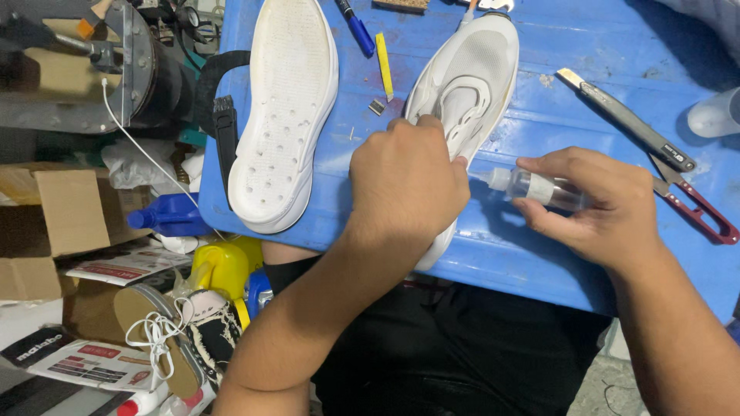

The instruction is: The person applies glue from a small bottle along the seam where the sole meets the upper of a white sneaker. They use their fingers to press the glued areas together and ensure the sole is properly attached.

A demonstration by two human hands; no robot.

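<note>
Left hand (406, 179) fisted, pressing down on white shoe (470, 77); right hand (600, 204) at 3 o'clock, fingers pinched around small clear bottle (532, 187).

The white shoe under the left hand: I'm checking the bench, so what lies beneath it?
The white shoe rests upright on the blue board. The left hand covers its heel, so what lies under that part cannot be seen.

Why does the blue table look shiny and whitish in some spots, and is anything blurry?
In the head view, overhead light glares off the blue table, making pale patches near the white shoe; the left hand and the right hand holding the small clear bottle look sharp; the upper right corner is dim and soft.
</note>
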